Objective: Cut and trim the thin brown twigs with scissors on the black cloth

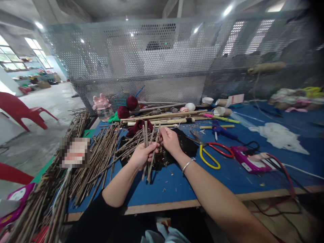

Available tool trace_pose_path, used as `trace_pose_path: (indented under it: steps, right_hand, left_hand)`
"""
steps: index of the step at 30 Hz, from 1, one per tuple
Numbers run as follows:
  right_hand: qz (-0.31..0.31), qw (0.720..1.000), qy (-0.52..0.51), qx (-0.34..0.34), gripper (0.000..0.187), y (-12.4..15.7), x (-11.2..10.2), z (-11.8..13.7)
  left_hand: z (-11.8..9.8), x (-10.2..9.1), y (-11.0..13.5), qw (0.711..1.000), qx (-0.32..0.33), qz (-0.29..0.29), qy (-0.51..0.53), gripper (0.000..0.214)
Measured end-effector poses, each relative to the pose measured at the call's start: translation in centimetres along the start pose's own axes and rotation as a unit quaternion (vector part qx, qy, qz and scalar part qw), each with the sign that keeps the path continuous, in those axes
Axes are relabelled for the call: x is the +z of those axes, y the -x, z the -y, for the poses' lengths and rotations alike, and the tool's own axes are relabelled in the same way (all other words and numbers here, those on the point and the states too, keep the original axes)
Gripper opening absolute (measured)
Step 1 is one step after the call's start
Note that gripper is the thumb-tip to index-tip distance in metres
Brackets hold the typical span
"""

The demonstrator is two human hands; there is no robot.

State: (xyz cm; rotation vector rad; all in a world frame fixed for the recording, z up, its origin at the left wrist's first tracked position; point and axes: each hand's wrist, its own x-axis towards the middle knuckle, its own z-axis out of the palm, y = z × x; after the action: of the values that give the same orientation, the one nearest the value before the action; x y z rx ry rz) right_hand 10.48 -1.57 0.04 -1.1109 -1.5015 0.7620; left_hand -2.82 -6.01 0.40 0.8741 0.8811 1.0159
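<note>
in the head view, the left hand (145, 155) is closed around a few sticks (145, 133), thumb across them. the right hand (170, 139) is narrow, fingertips bunched at the upper part of the rightmost stick; whether they pinch it i cannot tell. the sticks are above the front half of the counter (177, 197), in front of a black cloth (188, 141). their long axis runs roughly up and down the view, lower ends toward the person; the rightmost leans its top to the right, and the tops fan slightly apart. they look thin, fairly straight and grey-brown, with uneven upper ends. a loose heap of similar twigs (98, 162) lies left of the left hand; scissors (211, 157) lie to the right.
</note>
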Motion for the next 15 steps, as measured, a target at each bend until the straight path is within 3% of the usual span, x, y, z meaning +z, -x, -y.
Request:
trace_pose_path:
  steps: [4,6,10,13,15]
  right_hand:
    - [0.034,0.993,0.101,-0.053,0.044,0.2,-0.2,0.2]
    - [0.021,0.983,0.172,-0.064,0.043,0.0,-0.5,0.3]
    - [-0.021,0.950,0.312,-0.018,0.039,-0.6,-1.4,0.1]
    - [0.017,0.926,0.377,0.011,0.025,-0.5,-1.4,-0.1]
    - [0.040,0.920,0.389,-0.028,0.024,-0.1,-0.9,-0.1]
  left_hand:
    - [-0.1,-0.2,-0.3,0.999,0.020,-0.040,0.010,0.040]
    - [-0.3,-0.4,-0.4,0.998,0.029,-0.050,0.018,0.040]
    - [-1.2,-1.7,-0.8,0.990,0.044,-0.125,0.039,0.034]
    - [-1.8,-2.8,-1.2,0.980,0.041,-0.183,0.059,0.024]
    - [-2.0,-3.2,-1.4,0.977,0.036,-0.197,0.079,0.018]
